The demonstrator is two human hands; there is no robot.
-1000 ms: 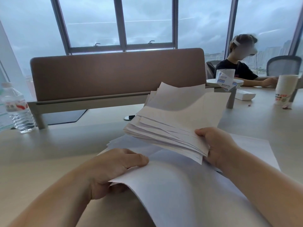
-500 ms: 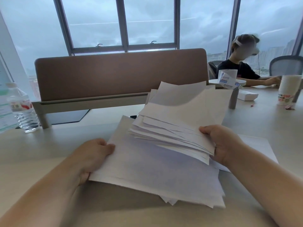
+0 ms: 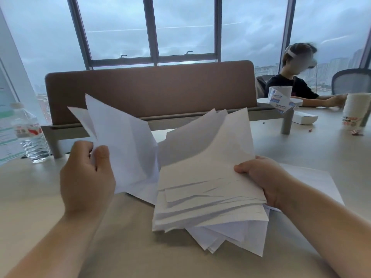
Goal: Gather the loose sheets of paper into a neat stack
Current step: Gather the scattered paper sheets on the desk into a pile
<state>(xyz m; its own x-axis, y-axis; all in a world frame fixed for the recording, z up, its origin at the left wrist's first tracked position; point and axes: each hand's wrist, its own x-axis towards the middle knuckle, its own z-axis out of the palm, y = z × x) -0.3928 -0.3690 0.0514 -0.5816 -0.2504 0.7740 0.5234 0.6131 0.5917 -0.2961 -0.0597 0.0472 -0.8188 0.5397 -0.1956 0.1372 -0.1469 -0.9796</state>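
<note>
My right hand [image 3: 261, 177] grips the right edge of an uneven bundle of white sheets [image 3: 204, 185], held tilted above the table with its corners fanning out at the bottom. My left hand [image 3: 88, 175] pinches the left edge of a few more white sheets [image 3: 124, 149], lifted upright; their right side runs behind the bundle. One more white sheet [image 3: 313, 181] lies flat on the beige table [image 3: 128, 237] behind my right wrist, partly hidden by it.
A brown divider panel [image 3: 148, 91] runs across the desk behind the papers. A water bottle [image 3: 32, 135] stands at the far left. Far right: a stack of paper cups [image 3: 355, 111], a white box [image 3: 305, 118], a grey post [image 3: 287, 123] and a seated person [image 3: 293, 85].
My left hand has lifted its sheets off the table and swung them upright. The bundle in my right hand has tipped toward me and dropped lower, closer to the table.
</note>
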